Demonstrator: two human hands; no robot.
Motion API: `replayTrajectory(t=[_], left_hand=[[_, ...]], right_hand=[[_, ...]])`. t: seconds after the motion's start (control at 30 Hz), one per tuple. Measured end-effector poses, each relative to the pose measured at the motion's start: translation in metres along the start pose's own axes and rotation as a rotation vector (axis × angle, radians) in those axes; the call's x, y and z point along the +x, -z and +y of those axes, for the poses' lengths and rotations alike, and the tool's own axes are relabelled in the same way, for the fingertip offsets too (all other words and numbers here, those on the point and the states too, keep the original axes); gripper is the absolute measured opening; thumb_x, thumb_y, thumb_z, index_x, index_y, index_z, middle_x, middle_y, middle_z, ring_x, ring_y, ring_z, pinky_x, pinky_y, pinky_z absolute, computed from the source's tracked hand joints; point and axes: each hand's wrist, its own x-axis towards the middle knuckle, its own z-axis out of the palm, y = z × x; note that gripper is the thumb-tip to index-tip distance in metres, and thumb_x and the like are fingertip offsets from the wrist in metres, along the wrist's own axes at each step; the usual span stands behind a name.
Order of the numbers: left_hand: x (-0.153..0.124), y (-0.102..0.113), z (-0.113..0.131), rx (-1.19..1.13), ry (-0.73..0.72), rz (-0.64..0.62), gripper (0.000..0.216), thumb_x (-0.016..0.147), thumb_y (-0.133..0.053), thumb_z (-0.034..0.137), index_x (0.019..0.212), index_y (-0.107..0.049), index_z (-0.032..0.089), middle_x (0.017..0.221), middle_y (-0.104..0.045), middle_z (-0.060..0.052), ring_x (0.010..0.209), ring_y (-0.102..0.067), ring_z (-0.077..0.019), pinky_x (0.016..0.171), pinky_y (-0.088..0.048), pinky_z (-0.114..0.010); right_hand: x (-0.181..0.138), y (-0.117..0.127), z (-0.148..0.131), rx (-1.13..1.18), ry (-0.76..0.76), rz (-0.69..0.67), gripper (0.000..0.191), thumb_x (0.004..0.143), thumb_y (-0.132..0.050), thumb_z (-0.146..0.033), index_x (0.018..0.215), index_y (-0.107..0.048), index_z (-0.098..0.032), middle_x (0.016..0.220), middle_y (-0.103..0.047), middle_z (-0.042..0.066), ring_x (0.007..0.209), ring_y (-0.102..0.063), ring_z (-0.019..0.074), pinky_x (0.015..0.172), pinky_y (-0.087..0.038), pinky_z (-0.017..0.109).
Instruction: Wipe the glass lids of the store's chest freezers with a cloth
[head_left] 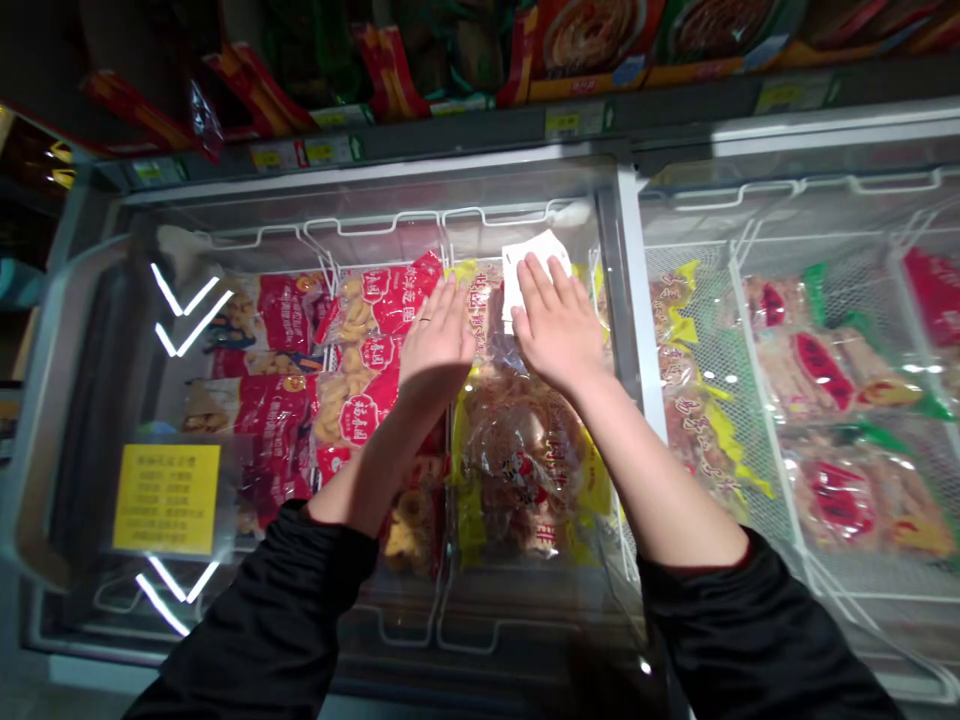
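Note:
Both my hands lie flat on the glass lid [375, 215] of a chest freezer. My left hand [437, 338] rests with fingers stretched out together, over red and yellow food bags. My right hand [556, 322] lies flat too, its fingertips on a white cloth or paper [531, 255] pressed to the glass. Under the hands, inside the freezer, a clear bag with yellow edges [525, 460] fills a wire basket. Red bags of fried snacks [360, 400] lie to its left.
A yellow notice [166, 498] is stuck on the lid at the left. A metal frame bar [634, 310] separates a second glass lid, over baskets of bagged food [825, 400]. A shelf of packaged goods [585, 40] hangs above the freezer.

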Motion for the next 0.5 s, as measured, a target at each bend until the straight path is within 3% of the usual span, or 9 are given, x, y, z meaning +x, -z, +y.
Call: replayTrajectory(t=[0.1, 0.2, 0.33, 0.5], left_hand=[[0.000, 0.000, -0.001, 0.025, 0.006, -0.020, 0.070, 0.099, -0.044, 0.011, 0.169, -0.043, 0.013, 0.175, -0.044, -0.012, 0.165, -0.036, -0.0302, 0.140, -0.028, -0.047], [-0.001, 0.000, -0.002, 0.007, -0.003, -0.017, 0.072, 0.099, -0.045, 0.012, 0.171, -0.041, 0.016, 0.175, -0.045, -0.011, 0.166, -0.035, -0.0312, 0.140, -0.028, -0.050], [-0.002, -0.002, -0.003, -0.028, 0.005, 0.001, 0.074, 0.099, -0.047, 0.011, 0.173, -0.037, 0.021, 0.175, -0.045, -0.010, 0.165, -0.036, -0.0313, 0.138, -0.032, -0.053], [-0.002, -0.002, -0.001, -0.038, 0.013, 0.003, 0.076, 0.099, -0.048, 0.011, 0.173, -0.037, 0.022, 0.175, -0.045, -0.009, 0.164, -0.040, -0.0302, 0.136, -0.037, -0.051]], right_hand=[[0.023, 0.004, 0.004, 0.017, 0.036, 0.011, 0.072, 0.110, -0.021, -0.043, 0.178, -0.023, -0.019, 0.184, -0.024, 0.001, 0.171, -0.019, 0.0295, 0.139, -0.018, 0.056], [0.034, 0.008, 0.030, 0.047, 0.002, 0.068, 0.072, 0.111, -0.018, -0.049, 0.178, -0.021, -0.022, 0.184, -0.026, 0.002, 0.170, -0.021, 0.0316, 0.138, -0.020, 0.061], [0.014, 0.009, 0.056, 0.042, -0.067, 0.117, 0.073, 0.111, -0.019, -0.049, 0.178, -0.021, -0.020, 0.183, -0.027, 0.006, 0.170, -0.022, 0.0343, 0.136, -0.023, 0.064], [-0.014, 0.000, 0.034, -0.002, -0.082, 0.106, 0.072, 0.110, -0.020, -0.045, 0.178, -0.019, -0.021, 0.183, -0.028, 0.005, 0.170, -0.022, 0.0328, 0.136, -0.024, 0.063]])
